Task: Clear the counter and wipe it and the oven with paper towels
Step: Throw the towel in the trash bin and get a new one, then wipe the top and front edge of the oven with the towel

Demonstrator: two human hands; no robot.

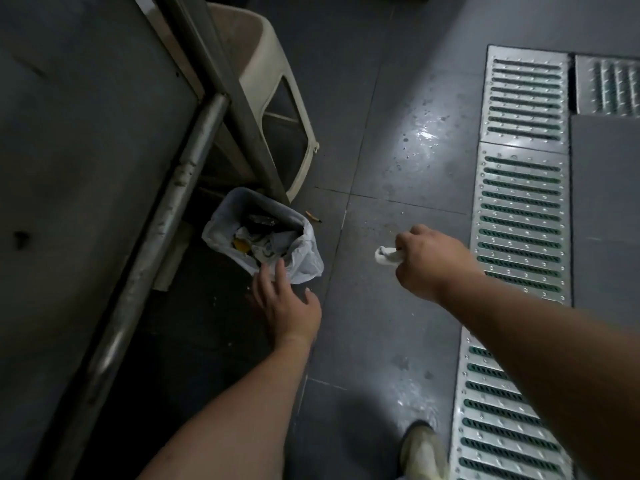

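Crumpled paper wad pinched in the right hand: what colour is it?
White. The crumpled paper wad shows best in the head view, pinched in the right hand.

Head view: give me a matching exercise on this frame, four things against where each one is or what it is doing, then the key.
Things:
1. right hand
2. left hand
3. bin
4. stool

States:
A. lined with a bag, rubbish inside
B. pinches a wad of paper towel
C. stands behind the bin, partly under the counter
D. fingers spread, at the bin's near rim

Pairs: 1-B, 2-D, 3-A, 4-C
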